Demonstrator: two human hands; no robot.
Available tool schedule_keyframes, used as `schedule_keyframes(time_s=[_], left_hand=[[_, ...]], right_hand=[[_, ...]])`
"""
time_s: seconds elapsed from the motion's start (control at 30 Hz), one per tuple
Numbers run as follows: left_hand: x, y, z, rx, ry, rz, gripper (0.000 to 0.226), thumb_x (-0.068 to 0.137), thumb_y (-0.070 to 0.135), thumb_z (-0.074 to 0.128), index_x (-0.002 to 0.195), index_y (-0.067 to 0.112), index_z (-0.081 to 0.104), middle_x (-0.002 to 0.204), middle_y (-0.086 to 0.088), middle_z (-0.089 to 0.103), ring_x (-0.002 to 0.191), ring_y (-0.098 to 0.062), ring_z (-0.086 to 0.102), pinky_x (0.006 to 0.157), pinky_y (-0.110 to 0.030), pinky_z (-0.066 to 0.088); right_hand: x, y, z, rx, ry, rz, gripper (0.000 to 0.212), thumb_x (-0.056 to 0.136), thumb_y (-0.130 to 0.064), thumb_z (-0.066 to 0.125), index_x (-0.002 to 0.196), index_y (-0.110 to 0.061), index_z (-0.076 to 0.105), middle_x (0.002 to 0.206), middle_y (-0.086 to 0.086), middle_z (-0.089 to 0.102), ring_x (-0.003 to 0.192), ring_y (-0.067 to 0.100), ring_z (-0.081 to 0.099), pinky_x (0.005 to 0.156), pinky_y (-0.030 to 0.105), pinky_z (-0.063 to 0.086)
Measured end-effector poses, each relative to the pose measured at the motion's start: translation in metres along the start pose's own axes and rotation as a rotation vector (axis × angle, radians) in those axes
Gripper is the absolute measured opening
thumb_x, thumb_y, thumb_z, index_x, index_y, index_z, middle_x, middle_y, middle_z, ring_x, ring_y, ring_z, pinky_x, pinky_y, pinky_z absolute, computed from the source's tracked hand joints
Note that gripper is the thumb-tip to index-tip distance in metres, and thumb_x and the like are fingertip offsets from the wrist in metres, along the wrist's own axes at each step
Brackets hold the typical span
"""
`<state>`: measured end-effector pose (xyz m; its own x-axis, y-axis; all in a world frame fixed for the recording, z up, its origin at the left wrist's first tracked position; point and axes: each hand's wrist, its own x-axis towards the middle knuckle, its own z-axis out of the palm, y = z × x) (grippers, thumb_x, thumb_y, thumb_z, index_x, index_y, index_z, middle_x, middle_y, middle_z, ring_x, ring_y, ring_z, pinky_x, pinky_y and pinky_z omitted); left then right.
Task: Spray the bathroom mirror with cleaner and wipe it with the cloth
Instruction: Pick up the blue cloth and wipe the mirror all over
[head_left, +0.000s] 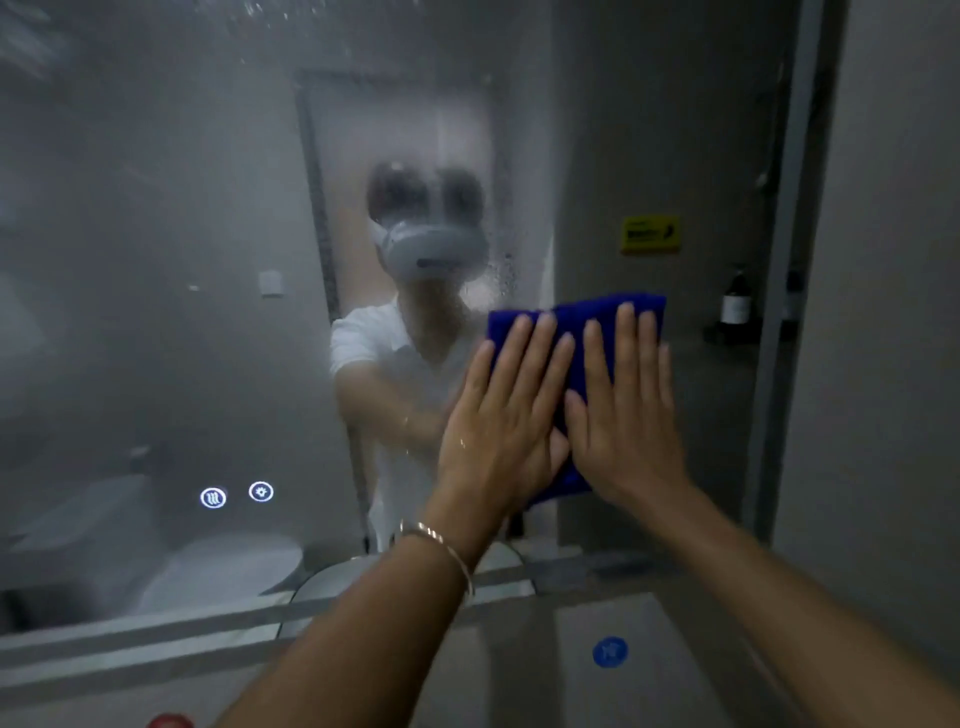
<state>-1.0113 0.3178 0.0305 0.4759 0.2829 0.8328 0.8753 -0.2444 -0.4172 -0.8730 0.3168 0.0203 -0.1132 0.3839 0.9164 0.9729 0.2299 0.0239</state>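
The bathroom mirror (156, 260) fills most of the view and looks hazy, with droplets near its top and middle. A blue cloth (587, 317) lies flat against the glass right of centre. My left hand (504, 415), with a thin bracelet at the wrist, presses on the cloth's left part with fingers spread. My right hand (623, 410) presses flat on its right part, close beside the left hand. No spray bottle is in sight.
Two lit touch icons (236, 494) glow low on the mirror. A person in a white shirt is reflected behind the cloth. A dark bottle (735, 304) stands on a shelf at the right, under a yellow sticker (650, 235). A blue round sticker (610, 651) and the counter edge lie below.
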Motion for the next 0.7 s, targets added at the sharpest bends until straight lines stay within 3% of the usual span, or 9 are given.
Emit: schedule_keyframes(time_s=[0.13, 0.3, 0.53, 0.7], left_hand=[[0.082, -0.06, -0.04, 0.14, 0.041, -0.048, 0.065, 0.096, 0.041, 0.019, 0.147, 0.009, -0.004, 0.157, -0.014, 0.001, 0.145, -0.027, -0.003, 0.116, -0.045, -0.004], [0.14, -0.115, -0.081, 0.162, 0.052, -0.089, 0.064, 0.095, 0.039, 0.019, 0.15, 0.012, 0.002, 0.158, -0.012, 0.001, 0.145, -0.027, -0.002, 0.117, -0.047, 0.0], [0.118, -0.115, -0.074, 0.115, 0.097, -0.118, 0.067, 0.09, 0.038, 0.016, 0.15, 0.009, 0.007, 0.157, -0.015, 0.005, 0.145, -0.03, 0.002, 0.117, -0.047, 0.001], [0.057, -0.101, -0.049, 0.05, 0.149, -0.094, 0.065, 0.09, 0.031, 0.029, 0.148, 0.004, 0.019, 0.153, -0.022, 0.018, 0.143, -0.036, 0.014, 0.116, -0.049, 0.01]], right_hand=[[0.11, -0.01, -0.046, -0.038, 0.033, -0.043, 0.061, 0.097, -0.041, 0.017, 0.15, -0.019, -0.004, 0.156, 0.021, -0.004, 0.144, 0.034, -0.007, 0.114, 0.043, -0.008], [0.192, -0.032, -0.075, -0.04, 0.046, -0.068, 0.06, 0.101, -0.041, 0.02, 0.151, -0.021, -0.006, 0.157, 0.016, -0.012, 0.144, 0.03, -0.014, 0.113, 0.041, -0.013], [0.176, -0.043, -0.06, -0.008, 0.145, -0.097, 0.059, 0.097, -0.042, 0.015, 0.152, -0.019, 0.009, 0.158, 0.017, 0.002, 0.145, 0.03, -0.002, 0.114, 0.04, -0.008], [0.123, -0.058, -0.033, 0.055, 0.179, -0.165, 0.057, 0.097, -0.038, 0.026, 0.15, -0.015, 0.021, 0.155, 0.02, 0.014, 0.144, 0.033, 0.008, 0.115, 0.038, -0.007]])
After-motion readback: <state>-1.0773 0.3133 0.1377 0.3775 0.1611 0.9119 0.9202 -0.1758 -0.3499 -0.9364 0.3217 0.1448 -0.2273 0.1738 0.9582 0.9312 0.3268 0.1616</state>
